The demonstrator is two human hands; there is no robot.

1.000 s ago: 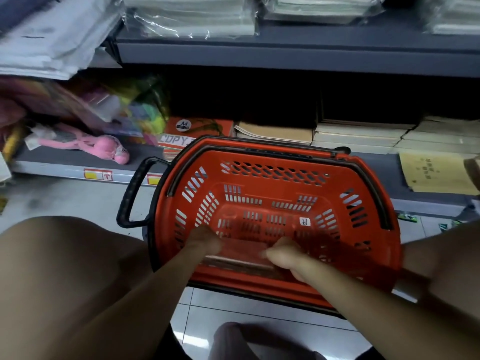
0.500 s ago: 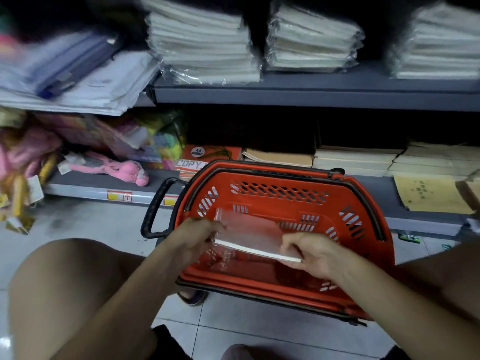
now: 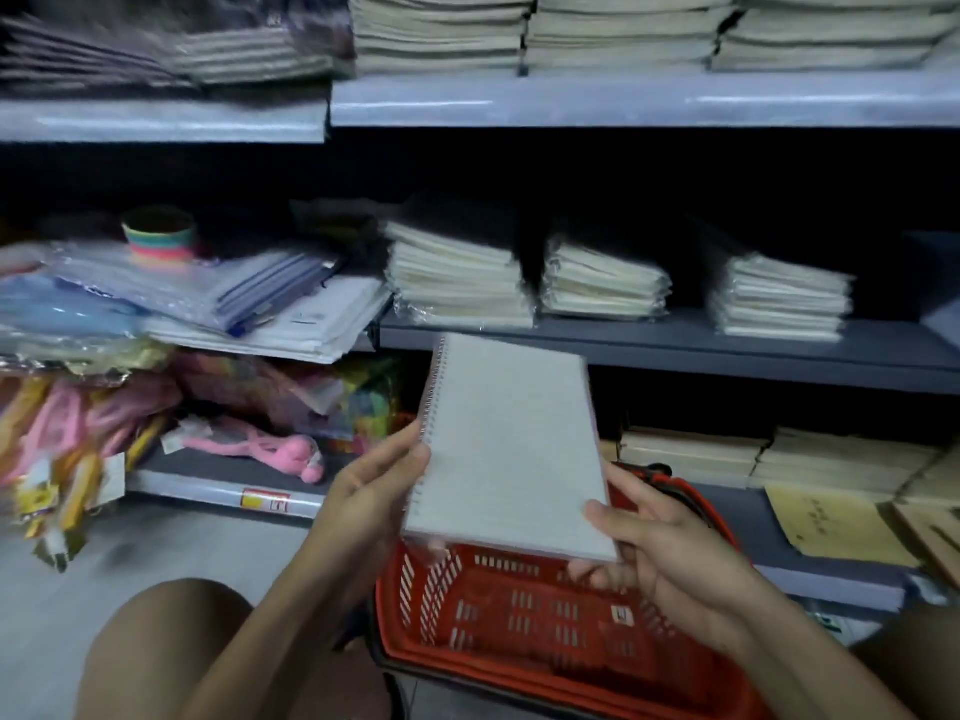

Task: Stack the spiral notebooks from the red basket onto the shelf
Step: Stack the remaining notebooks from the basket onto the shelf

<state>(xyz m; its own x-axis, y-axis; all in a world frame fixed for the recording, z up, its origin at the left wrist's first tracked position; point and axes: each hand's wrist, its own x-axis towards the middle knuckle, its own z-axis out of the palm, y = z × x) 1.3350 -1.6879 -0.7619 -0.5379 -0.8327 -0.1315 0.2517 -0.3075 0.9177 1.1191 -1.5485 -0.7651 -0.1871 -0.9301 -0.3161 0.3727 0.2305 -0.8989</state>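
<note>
White notebook point(image 3: 511, 449), down in the red basket point(image 3: 524, 626) a second ago, is now rising toward the far shelf point(image 3: 675, 350), left hand point(image 3: 371, 485) and right hand point(image 3: 660, 537) fingers clamped on its edges.

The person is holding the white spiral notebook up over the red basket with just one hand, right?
Not quite. In the head view both hands hold the spiral notebook: the left hand grips the spiral edge and the right hand grips the bottom corner. The rest is right: it is held up over the red basket.
</note>
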